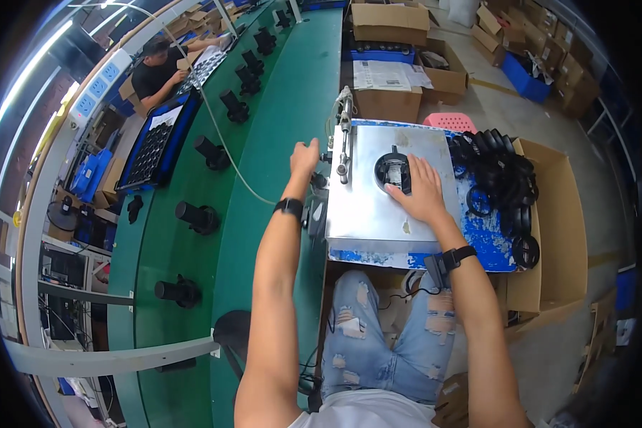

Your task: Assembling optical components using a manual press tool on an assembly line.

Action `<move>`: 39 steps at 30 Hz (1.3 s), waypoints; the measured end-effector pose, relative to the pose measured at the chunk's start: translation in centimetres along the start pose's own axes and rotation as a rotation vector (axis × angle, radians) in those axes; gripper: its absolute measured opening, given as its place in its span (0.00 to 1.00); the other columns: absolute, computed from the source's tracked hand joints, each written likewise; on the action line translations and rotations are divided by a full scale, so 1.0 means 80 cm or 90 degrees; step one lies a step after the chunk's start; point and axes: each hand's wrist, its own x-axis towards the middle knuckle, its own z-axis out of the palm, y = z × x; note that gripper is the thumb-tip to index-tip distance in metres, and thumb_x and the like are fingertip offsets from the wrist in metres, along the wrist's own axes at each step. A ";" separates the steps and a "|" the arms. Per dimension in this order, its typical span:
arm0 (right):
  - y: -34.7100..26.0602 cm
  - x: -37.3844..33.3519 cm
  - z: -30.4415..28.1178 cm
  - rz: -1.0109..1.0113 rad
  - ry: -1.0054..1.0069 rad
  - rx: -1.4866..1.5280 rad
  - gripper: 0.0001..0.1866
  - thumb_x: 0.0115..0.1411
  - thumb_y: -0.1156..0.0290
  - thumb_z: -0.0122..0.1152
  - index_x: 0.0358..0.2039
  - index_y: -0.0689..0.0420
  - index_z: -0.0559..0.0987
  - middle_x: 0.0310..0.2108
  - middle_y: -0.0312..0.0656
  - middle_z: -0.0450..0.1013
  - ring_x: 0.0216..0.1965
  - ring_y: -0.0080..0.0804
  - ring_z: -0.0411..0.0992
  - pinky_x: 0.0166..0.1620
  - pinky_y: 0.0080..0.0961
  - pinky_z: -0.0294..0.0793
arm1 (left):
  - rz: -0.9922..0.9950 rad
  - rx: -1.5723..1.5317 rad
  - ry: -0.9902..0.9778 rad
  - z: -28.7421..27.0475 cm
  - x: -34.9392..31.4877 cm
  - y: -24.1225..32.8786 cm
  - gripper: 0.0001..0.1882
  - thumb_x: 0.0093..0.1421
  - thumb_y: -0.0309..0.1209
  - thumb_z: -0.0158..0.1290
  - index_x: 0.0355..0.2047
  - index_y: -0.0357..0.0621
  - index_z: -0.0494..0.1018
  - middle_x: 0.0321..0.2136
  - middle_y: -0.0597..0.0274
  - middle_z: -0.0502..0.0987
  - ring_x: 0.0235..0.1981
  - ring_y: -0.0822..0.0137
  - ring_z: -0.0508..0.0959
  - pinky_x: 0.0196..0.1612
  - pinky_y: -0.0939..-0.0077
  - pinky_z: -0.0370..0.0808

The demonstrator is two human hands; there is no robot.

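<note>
A black round part (394, 171) with an open middle and a short stub lies on the bare metal top (367, 214) of a box-shaped fixture. Over its right edge rests my right hand (421, 189), fingers stretched out flat and thumb touching the rim. My left hand (305, 158) is beside the fixture's left side, near a small metal fitting (326, 156). Its fingers are curled closed, and whatever they may hold is hidden. A metal rod-like clamp (344, 143) stands on the fixture's left edge, between my hands.
Black rings (496, 171) are heaped on the worn blue board (478, 242) at right, next to a cardboard box (560, 228). Black cylindrical parts (198, 217) stand along the green bench (264, 214). Another person (157, 75) works at far left. A pink stool (449, 123) stands behind the fixture.
</note>
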 end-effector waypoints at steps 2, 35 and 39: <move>0.010 0.011 -0.002 0.028 -0.008 0.046 0.40 0.55 0.46 0.58 0.60 0.60 0.63 0.58 0.55 0.63 0.63 0.49 0.56 0.65 0.44 0.49 | 0.342 0.043 0.192 -0.020 -0.029 0.010 0.18 0.59 0.39 0.49 0.39 0.35 0.75 0.37 0.44 0.78 0.40 0.49 0.78 0.43 0.57 0.73; 0.155 0.023 -0.009 -0.007 0.162 0.326 0.14 0.64 0.63 0.57 0.29 0.61 0.74 0.19 0.34 0.64 0.23 0.19 0.62 0.26 0.23 0.62 | 0.649 -0.019 -0.145 -0.070 -0.314 -0.044 0.18 0.50 0.28 0.52 0.43 0.41 0.72 0.38 0.46 0.75 0.37 0.46 0.76 0.39 0.55 0.74; 0.134 0.031 0.004 0.018 0.091 0.314 0.14 0.65 0.62 0.55 0.28 0.60 0.74 0.16 0.30 0.61 0.19 0.15 0.59 0.24 0.20 0.59 | 0.499 0.240 0.328 -0.297 -0.233 -0.131 0.13 0.44 0.25 0.51 0.34 0.40 0.74 0.30 0.47 0.76 0.34 0.47 0.75 0.39 0.55 0.73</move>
